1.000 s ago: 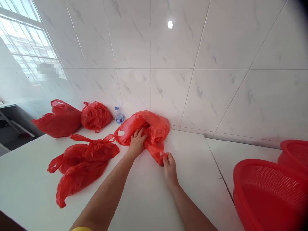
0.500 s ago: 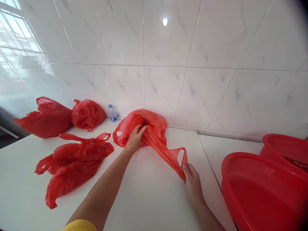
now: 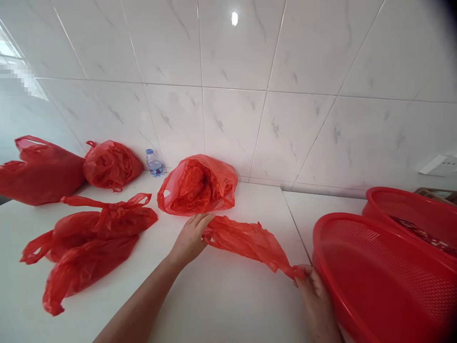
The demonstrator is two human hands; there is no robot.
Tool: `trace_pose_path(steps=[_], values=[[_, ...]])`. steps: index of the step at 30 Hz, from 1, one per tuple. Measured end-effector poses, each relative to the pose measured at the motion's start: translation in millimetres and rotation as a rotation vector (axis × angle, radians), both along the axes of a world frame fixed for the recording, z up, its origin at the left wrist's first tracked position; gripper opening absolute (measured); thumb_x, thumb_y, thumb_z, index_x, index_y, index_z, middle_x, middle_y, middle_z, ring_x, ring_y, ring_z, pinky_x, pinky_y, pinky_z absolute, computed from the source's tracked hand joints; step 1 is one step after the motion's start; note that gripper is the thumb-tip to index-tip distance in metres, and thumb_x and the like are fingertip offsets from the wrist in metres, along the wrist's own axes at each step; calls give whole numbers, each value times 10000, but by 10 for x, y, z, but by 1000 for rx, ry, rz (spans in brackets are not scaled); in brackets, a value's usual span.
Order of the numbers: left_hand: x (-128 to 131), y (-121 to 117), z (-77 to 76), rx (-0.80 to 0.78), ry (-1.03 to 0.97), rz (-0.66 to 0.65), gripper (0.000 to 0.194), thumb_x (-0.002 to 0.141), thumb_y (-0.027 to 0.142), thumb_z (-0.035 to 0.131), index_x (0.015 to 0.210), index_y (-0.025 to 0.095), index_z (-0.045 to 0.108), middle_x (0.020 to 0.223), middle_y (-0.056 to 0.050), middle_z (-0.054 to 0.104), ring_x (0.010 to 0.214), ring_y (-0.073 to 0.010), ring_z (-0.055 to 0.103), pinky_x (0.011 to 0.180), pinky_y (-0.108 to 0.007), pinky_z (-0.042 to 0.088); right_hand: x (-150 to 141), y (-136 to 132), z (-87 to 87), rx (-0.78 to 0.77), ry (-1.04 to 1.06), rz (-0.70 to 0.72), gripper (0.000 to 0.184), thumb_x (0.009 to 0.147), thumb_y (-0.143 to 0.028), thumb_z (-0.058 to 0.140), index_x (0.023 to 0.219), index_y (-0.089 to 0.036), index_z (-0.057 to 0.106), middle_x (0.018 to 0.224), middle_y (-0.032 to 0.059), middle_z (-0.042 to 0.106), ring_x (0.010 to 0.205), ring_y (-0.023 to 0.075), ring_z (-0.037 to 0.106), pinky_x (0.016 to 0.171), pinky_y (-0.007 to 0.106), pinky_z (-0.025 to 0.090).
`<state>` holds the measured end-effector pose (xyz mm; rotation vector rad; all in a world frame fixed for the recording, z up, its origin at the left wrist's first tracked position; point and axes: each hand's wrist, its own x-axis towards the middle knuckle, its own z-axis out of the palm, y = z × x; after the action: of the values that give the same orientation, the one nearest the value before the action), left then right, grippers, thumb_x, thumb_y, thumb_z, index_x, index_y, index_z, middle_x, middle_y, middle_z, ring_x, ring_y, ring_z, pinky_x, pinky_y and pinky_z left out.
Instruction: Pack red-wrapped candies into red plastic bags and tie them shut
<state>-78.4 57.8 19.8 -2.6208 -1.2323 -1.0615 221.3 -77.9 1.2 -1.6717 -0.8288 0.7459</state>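
Note:
A thin red plastic bag [image 3: 250,240] is stretched between my two hands above the white table. My left hand [image 3: 191,238] grips its left end, the fingers closed round the plastic. At the other end my right hand [image 3: 316,295] pinches a gathered corner, close to the rim of a red basket. Just behind my left hand, against the wall, sits an open red bag [image 3: 200,186] stuffed with more crumpled red plastic. The held bag hangs apart from it.
Left on the table [image 3: 200,305] lie knotted red bags [image 3: 96,243]; behind them stand a full red bag [image 3: 43,166] and a rounded red bag [image 3: 112,166]. A small water bottle [image 3: 154,164] is by the wall. Right are a red basket [image 3: 353,276] and another basket [image 3: 385,197] with contents.
The red plastic bag has come out of the stuffed bag. My left hand has left that bag's mouth and moved nearer me; my right hand has moved right and down. The view has turned right.

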Motion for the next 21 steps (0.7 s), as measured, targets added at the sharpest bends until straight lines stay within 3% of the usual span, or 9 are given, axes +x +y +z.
trace_pose_path(steps=[4,6,9,12,15,18,21], values=[[-9,-244,19,-390,81,-182,766,628,322,759,1325,259,445,1349,-107,451,1219,-309,420,965,-412,416,85,-182,-49,-9,31,-27,405,635,-555,657,810,-199,574,832,62,659,789,234,604,698,311,468],[12,-313,21,-498,76,-224,750,628,401,766,1306,271,472,1331,-99,472,1200,-304,439,944,-398,432,71,-216,-8,-22,32,-37,403,636,-549,658,816,-195,587,837,71,668,773,233,611,692,316,477],[75,-347,-10,-520,51,-123,493,724,319,685,1196,250,563,1091,-75,599,1002,-255,541,821,-350,470,-1,-221,115,-14,43,-21,455,661,-530,655,968,-199,601,999,95,664,892,253,622,750,325,489],[138,-355,-46,-486,81,-32,288,735,175,596,1013,230,642,858,-38,606,824,-220,554,708,-315,453,-98,-223,214,30,59,15,588,674,-531,654,1168,-231,545,1272,99,549,1122,283,548,838,334,483],[180,-394,-43,-527,23,35,249,735,96,471,835,233,653,801,-18,578,753,-182,555,651,-278,429,-191,-271,190,84,63,-44,697,695,-541,636,1303,-258,445,1416,92,404,1214,300,478,877,352,471],[210,-455,-6,-610,-137,104,243,785,140,415,786,234,639,838,-12,567,700,-152,557,629,-261,428,-291,-375,41,148,84,-103,695,705,-537,635,1289,-235,409,1331,125,468,1161,283,515,874,361,470],[244,-507,37,-666,-246,147,177,796,212,445,703,219,595,811,-4,550,646,-144,540,602,-259,432,-436,-499,-98,177,88,-78,486,741,-532,608,1084,-212,480,1001,91,606,949,240,609,802,351,496]])
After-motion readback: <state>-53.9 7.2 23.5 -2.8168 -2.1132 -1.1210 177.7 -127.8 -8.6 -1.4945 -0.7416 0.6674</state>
